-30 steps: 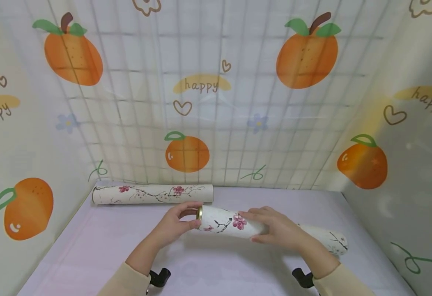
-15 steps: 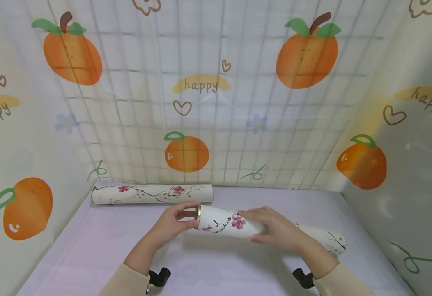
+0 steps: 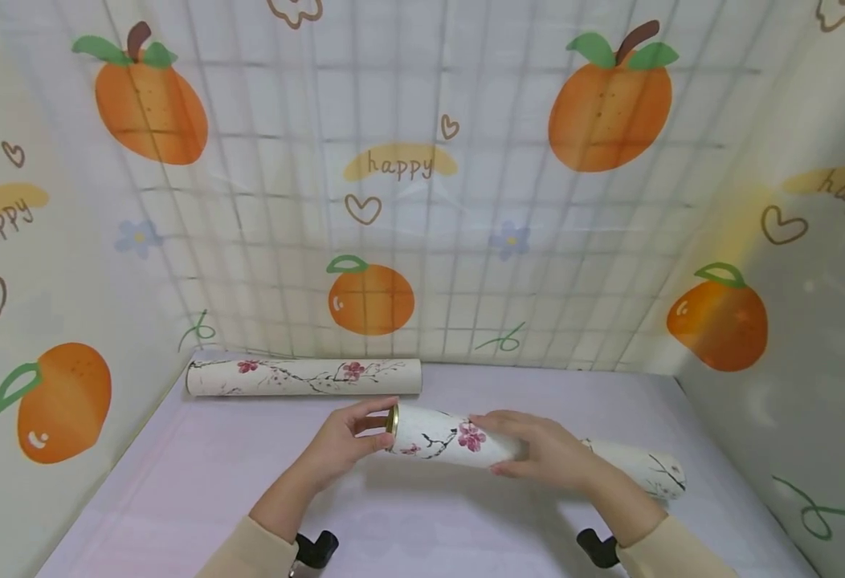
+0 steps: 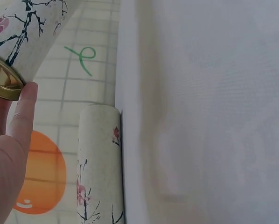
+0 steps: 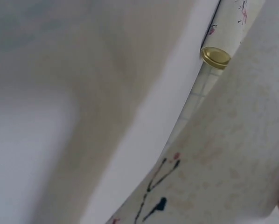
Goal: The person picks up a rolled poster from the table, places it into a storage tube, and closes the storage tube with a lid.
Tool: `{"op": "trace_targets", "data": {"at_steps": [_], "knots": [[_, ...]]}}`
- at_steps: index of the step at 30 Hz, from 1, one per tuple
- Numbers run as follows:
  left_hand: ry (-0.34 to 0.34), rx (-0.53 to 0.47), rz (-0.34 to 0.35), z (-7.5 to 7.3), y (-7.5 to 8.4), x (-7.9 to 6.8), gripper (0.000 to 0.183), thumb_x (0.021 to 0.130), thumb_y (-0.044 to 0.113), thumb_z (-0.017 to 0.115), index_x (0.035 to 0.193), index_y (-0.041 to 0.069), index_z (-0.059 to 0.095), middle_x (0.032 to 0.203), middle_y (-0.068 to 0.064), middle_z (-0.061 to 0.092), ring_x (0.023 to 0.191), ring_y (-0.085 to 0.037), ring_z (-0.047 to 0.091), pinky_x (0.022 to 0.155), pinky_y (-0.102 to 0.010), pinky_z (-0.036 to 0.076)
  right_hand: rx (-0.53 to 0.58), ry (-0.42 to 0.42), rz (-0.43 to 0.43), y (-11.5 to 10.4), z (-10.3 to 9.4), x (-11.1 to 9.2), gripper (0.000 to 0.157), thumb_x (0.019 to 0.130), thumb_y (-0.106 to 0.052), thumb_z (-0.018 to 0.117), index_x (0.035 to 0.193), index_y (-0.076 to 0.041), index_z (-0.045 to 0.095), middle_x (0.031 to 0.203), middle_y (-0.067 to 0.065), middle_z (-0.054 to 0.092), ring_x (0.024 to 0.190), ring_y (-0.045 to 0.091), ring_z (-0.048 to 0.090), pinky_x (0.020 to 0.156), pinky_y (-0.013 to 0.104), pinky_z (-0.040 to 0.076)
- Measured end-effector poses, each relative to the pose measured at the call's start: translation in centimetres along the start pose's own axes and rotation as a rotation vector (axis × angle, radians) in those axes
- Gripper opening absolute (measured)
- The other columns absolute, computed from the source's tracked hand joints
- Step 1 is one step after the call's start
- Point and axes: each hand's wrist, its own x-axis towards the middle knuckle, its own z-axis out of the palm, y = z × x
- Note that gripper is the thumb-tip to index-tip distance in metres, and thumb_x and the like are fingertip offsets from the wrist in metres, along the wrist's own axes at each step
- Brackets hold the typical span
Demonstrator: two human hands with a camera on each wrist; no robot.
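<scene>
A white tube (image 3: 437, 437) printed with dark branches and pink blossoms is held above the table in both hands. It runs rightward beneath the right wrist. My left hand (image 3: 344, 445) has its thumb and fingertips on the rim of the gold metal cap (image 4: 4, 81) at the tube's left end. Farther along, my right hand (image 3: 541, 449) grips the tube from above, thumb on the near side and fingers over the far side. In the right wrist view the tube's body (image 5: 223, 140) fills the lower right, hiding most of that hand.
A second tube with the same blossom print (image 3: 303, 377) lies along the table's back left edge; its gold end cap (image 5: 216, 57) shows in the right wrist view. A lilac-white cloth covers the table (image 3: 422, 530). Fruit-printed curtains (image 3: 372, 301) stand behind and at both sides.
</scene>
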Motion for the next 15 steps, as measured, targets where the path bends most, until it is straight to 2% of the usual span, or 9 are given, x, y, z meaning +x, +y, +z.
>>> {"op": "trace_targets", "data": {"at_steps": [5, 11, 15], "knots": [[0.021, -0.007, 0.015, 0.4, -0.13, -0.05, 0.059, 0.089, 0.019, 0.077, 0.144, 0.014, 0.057, 0.147, -0.01, 0.052, 0.133, -0.037, 0.05, 0.096, -0.036, 0.054, -0.008, 0.03, 0.022, -0.07, 0.12, -0.17, 0.078, 0.077, -0.037, 0.086, 0.147, -0.038, 0.051, 0.143, 0.008, 0.057, 0.129, 0.033, 0.055, 0.105, 0.055, 0.044], [0.047, 0.001, 0.011, 0.74, -0.14, -0.13, 0.058, 0.09, 0.02, 0.076, 0.144, 0.022, 0.056, 0.148, -0.009, 0.052, 0.133, -0.035, 0.051, 0.098, -0.034, 0.052, 0.041, 0.049, 0.037, -0.25, 0.12, -0.08, 0.076, 0.076, -0.037, 0.087, 0.144, -0.039, 0.053, 0.142, 0.007, 0.058, 0.129, 0.031, 0.055, 0.105, 0.054, 0.044], [0.045, 0.0, 0.025, 0.94, 0.04, -0.07, 0.06, 0.09, 0.021, 0.075, 0.147, 0.02, 0.053, 0.145, -0.012, 0.053, 0.129, -0.035, 0.055, 0.098, -0.034, 0.052, 0.082, 0.058, 0.05, -0.35, 0.04, 0.01, 0.075, 0.075, -0.033, 0.089, 0.143, -0.038, 0.056, 0.142, 0.006, 0.058, 0.129, 0.032, 0.055, 0.106, 0.054, 0.043]]}}
